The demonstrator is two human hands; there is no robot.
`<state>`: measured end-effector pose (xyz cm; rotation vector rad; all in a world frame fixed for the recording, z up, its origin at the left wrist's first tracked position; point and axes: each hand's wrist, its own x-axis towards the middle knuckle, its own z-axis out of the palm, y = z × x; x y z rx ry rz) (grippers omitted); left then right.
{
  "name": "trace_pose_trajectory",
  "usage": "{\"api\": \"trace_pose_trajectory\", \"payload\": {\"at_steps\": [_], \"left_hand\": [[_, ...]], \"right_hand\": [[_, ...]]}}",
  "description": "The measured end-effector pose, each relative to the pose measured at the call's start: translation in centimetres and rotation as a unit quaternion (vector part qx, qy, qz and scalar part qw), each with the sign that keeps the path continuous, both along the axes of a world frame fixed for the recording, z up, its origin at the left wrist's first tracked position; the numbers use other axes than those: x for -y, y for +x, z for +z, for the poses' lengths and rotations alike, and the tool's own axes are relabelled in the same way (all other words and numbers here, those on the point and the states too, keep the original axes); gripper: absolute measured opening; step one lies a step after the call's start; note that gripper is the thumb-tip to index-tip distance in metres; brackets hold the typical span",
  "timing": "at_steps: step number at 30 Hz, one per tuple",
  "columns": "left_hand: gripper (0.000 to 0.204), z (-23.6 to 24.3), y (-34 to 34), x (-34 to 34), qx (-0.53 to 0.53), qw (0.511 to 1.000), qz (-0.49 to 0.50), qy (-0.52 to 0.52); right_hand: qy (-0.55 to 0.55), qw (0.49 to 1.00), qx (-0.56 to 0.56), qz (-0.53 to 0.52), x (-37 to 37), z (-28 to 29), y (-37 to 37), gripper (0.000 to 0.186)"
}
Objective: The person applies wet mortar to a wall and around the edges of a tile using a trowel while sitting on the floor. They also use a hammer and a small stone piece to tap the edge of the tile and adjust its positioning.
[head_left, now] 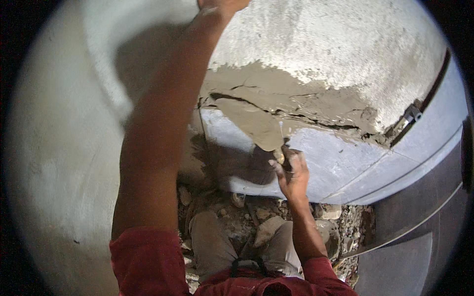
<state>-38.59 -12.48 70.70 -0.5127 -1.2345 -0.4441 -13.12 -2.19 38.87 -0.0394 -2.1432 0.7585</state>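
Down by the wet mortar (321, 102), I see the trowel (254, 124), its handle (279, 157) clasped in the right hand (296, 177). It looks stiff and light, likely slippery; I'd grip only the handle. Left hand (224, 5), top edge: mostly cropped, I can't tell its grip.

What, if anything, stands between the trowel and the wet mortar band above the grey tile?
Nothing visible: the right hand holds the trowel with its blade at the lower edge of the wet mortar band. The left hand is clear of it, at the picture's top edge.
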Motion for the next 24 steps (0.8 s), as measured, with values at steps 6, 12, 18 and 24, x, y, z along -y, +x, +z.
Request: {"api": "trace_pose_trajectory", "payload": {"at_steps": [6,12,18,24], "left_hand": [[0.056,-0.4,-0.6,-1.5,-0.010,1.000,0.019,0.022],[0.056,-0.4,-1.1,-0.8,-0.002,0.999,0.040,0.009],[0.055,-0.3,0.0,-0.8,0.051,0.997,0.056,0.018],[0.052,-0.2,0.2,-0.5,0.028,0.998,0.056,-0.001]], "right_hand": [[-0.229,0.967,-0.098,-0.047,-8.3,-4.1,5.8,0.039],[-0.009,0.983,-0.048,-0.175,-17.9,-1.1,12.6,0.035],[0.154,0.981,0.029,-0.117,-21.6,3.5,15.3,0.043],[0.203,0.972,0.072,-0.094,-22.5,6.0,14.9,0.044]]}}
